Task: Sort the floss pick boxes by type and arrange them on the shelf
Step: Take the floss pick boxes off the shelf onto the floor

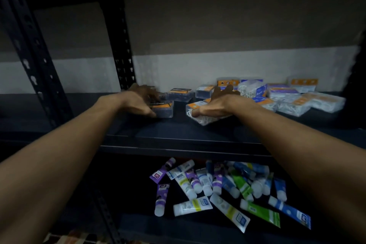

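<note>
Head view. Clasps a dark box (164, 111) with the left grip (138, 103), fingers curled over its top, thumb at its near edge. Lays the right grip (219, 104) on a clear box (198, 119) of white picks, fingers stretched forward and blurred, thumb along the near side. Sets both boxes on the shelf (178, 131), near its front and apart from each other. Shows another dark box (180, 94) just behind, a pile (297, 103) of clear boxes right of the right grip, and loose tubes (227, 188) on the level below.
</note>
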